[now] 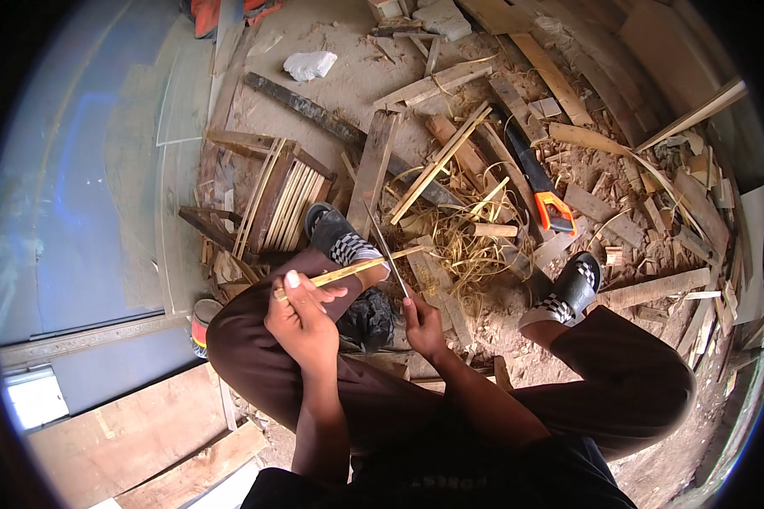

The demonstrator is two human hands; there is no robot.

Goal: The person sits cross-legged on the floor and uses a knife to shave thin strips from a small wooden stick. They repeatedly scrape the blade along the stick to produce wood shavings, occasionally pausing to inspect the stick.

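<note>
My left hand [307, 327] is closed round a thin yellowish bamboo strip [345, 272], above my bent left knee. The strip points out to the right, its far end narrow. In my right hand [424, 328] is a long, slim-bladed knife [382, 241], its blade slanting up and to the left. Blade and strip cross in front of my left shoe [339, 233]; whether they touch, I cannot tell. A heap of curled bamboo shavings [475, 254] lies on the ground beyond my right hand.
A handsaw [555, 212] with an orange handle lies at right among planks and wood scraps. Several pale strips [295, 206] rest against a wooden frame at left. Nearer are a black plastic bag [368, 321] and a tin [202, 322]. A dark glossy panel [85, 195] fills the left.
</note>
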